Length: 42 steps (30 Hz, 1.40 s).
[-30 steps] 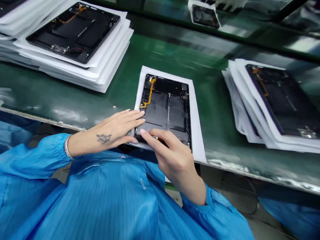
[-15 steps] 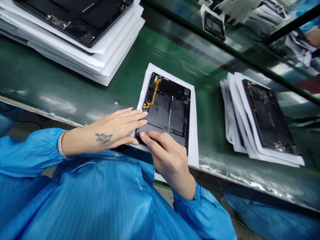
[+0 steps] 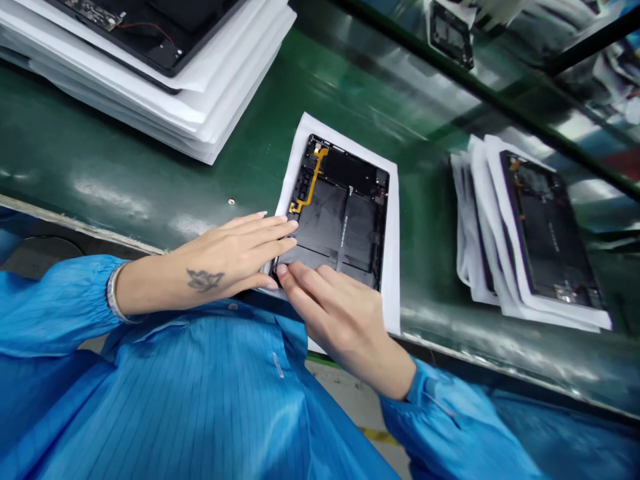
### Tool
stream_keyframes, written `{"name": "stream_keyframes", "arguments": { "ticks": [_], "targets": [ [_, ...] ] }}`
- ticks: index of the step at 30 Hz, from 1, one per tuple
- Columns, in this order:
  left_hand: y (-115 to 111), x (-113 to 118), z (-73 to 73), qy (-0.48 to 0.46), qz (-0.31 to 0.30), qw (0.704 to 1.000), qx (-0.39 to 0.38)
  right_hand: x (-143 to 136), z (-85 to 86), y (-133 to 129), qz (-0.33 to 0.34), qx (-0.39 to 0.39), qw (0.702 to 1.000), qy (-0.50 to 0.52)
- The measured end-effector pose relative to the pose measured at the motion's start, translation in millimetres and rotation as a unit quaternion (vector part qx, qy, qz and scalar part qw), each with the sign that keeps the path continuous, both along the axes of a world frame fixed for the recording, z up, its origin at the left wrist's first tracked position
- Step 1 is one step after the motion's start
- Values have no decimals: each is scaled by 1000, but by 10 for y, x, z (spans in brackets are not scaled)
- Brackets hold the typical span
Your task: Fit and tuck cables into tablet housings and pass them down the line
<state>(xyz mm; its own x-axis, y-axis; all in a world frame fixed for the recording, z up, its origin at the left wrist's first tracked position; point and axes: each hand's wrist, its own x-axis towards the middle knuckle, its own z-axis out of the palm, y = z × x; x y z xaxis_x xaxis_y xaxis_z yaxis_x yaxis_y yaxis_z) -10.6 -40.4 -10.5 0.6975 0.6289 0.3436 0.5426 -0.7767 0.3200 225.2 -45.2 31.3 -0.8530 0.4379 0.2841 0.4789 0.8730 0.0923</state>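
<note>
An opened tablet (image 3: 325, 213) lies on a white foam sheet (image 3: 393, 267) at the bench's front edge, its black batteries showing. An orange flex cable (image 3: 313, 189) runs down its left side. My left hand (image 3: 235, 253) lies with fingers stretched out, the fingertips on the tablet's left edge. My right hand (image 3: 335, 307) is closed, thumb and fingers pinched at the tablet's near left corner. Whatever is between those fingertips is hidden or too small to name.
A stack of white foam sheets (image 3: 200, 127) with an opened tablet (image 3: 165, 40) on top stands at the left. Another such stack (image 3: 480, 227), topped by a tablet (image 3: 555, 233), stands at the right. A tiny metallic piece (image 3: 231, 201) lies on the green bench (image 3: 165, 193).
The camera view has shifted slightly. My right hand's fingers have drawn closer together at the corner, and its wrist has swung outward to the right. My left hand stays on the edge.
</note>
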Motion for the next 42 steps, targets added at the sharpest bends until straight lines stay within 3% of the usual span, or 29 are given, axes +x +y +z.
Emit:
{"name": "stream_keyframes", "arguments": {
  "ticks": [4, 9, 20, 24, 26, 29, 31, 33, 34, 36, 42],
  "targets": [
    [17, -8, -18, -6, -4, 1000, -4, -13, 115, 48, 37, 23, 998, -56],
    [-1, 4, 17, 14, -1, 1000, 7, -42, 174, -8, 20, 49, 996, -73],
    [11, 12, -52, -3, -3, 1000, -8, -114, 136, -29, 8, 81, 995, -57],
    [33, -47, -31, 6, -17, 1000, -3, -83, 78, 7, 9, 56, 998, -23],
    [35, -115, -1, 21, -13, 1000, -1, -23, 53, 7, -7, 59, 998, 10],
    [-11, -216, 57, 23, 36, 999, 11, 72, 7, -64, -97, 62, 988, 106],
    [-68, -243, 95, 7, 59, 997, 38, 102, -26, -149, -168, 11, 958, 234],
    [-123, -226, 128, -2, 55, 996, 69, 100, -52, -239, -199, -70, 903, 375],
    [-144, -203, 141, 0, 46, 996, 82, 93, -61, -279, -201, -99, 877, 424],
    [-165, -147, 155, 6, 22, 994, 108, 77, -89, -345, -191, -125, 864, 449],
    [-135, -62, 100, 8, -22, 985, 169, 44, -380, -440, -63, -96, 899, 423]
  ]
}}
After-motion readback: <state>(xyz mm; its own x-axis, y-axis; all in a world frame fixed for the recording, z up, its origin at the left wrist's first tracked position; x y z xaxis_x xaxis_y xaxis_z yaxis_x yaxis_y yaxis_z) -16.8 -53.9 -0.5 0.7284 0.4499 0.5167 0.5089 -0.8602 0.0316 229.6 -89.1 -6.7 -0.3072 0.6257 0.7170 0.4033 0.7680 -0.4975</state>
